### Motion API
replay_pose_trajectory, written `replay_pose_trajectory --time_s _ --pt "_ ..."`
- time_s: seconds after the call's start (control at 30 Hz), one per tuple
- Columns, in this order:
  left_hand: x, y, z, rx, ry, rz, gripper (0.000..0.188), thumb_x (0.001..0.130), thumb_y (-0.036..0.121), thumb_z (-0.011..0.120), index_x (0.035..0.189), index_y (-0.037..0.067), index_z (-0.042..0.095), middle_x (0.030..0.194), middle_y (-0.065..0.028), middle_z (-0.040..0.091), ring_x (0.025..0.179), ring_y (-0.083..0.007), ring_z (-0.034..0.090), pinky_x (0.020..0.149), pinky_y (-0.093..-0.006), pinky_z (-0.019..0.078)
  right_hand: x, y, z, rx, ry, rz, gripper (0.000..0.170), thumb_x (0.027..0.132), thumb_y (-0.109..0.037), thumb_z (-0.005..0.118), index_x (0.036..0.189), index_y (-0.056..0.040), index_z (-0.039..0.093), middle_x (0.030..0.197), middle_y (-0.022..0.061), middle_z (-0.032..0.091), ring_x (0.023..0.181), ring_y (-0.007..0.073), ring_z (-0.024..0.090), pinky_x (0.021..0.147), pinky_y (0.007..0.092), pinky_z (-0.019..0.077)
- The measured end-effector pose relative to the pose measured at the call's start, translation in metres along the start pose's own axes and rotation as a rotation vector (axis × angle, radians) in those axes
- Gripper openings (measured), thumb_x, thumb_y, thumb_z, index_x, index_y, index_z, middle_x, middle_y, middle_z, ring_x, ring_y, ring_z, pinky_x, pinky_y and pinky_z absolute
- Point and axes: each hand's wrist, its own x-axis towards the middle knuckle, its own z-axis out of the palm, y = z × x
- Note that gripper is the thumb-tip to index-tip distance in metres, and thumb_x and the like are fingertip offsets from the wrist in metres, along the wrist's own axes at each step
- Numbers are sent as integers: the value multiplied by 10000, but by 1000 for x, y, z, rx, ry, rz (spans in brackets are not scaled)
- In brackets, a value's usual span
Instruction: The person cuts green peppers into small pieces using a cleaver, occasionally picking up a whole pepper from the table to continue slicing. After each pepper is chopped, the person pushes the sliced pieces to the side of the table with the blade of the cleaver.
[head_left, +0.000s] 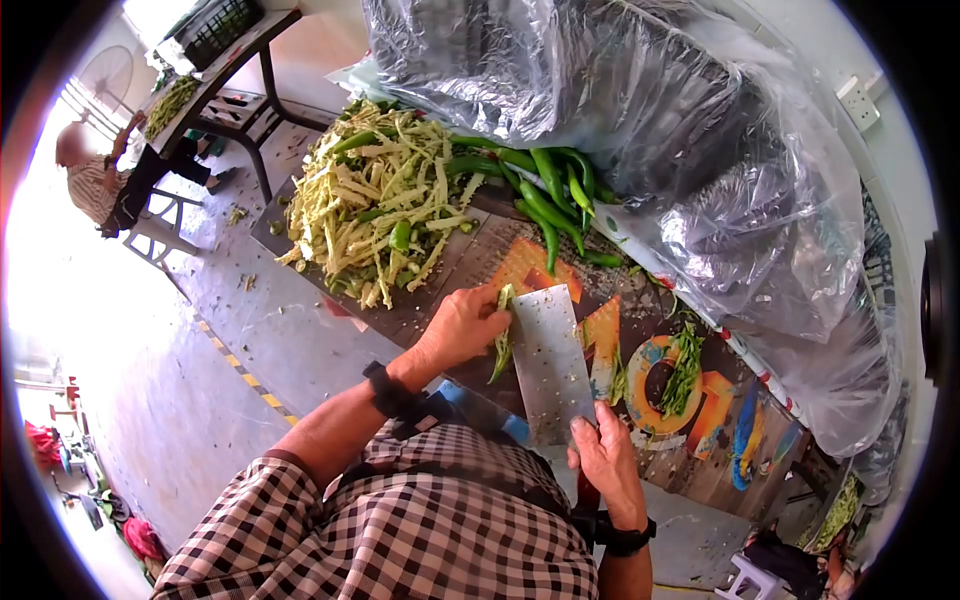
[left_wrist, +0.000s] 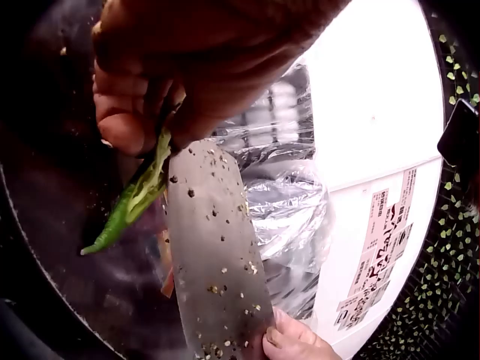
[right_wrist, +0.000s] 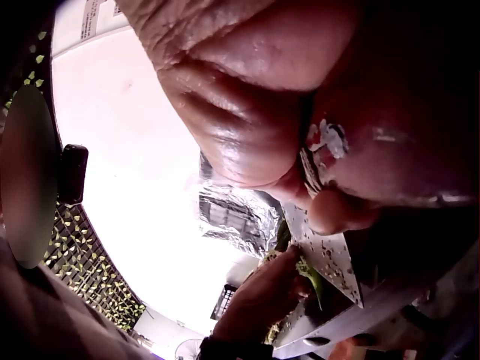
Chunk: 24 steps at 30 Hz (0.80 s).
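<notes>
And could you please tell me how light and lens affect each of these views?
Head view: fisheye bowing with black corners, floor washed out toward the picture's left, plastic sheeting glinting; left wrist: left hand darkly shaded, white surface behind it nearly blown out; right wrist: glossy highlights on the right hand, the picture's right side very dark.

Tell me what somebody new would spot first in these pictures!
Probably the big flat knife in the middle of the head view, held in the right hand, its blade dotted with little bits. Just beside it, the left hand pinches a cut-open green pepper. Farther up the table, a big heap of pale strips sits next to whole green peppers, by a huge crinkly plastic sheet.
</notes>
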Motion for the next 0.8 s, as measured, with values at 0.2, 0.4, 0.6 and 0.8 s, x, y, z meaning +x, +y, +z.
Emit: replay_pose_trajectory --time_s 0.2,0.4,0.6,0.8 --pt "6 -16 3 216 58 142 235 857 111 568 1027 -19 664 610 -101 614 485 -160 615 514 -306 510 -5 3 -1 -120 47 7 322 967 -178 535 1231 6 538 736 153 621 600 206 581 583 326 478" --pt "-1 -6 -13 224 92 151 257 890 72 541 1102 -27 646 776 -84 694 603 -119 645 564 -275 547 -5 9 0 -247 94 16 335 940 -121 530 1257 -16 524 855 285 632 708 461 579 640 412 484" --pt "-15 23 -46 -19 50 105 287 914 26 527 1180 -10 628 894 -51 700 664 -75 620 614 -223 539 -5 2 2 -270 118 59 325 940 -122 547 1247 -16 533 846 287 625 722 464 580 642 401 483" --pt "-13 33 -96 19 329 237 327 905 8 556 1228 5 607 971 -49 692 748 -81 617 674 -230 530 -3 12 5 -265 133 22 282 946 -136 555 1179 23 553 832 273 620 677 433 570 622 393 482"
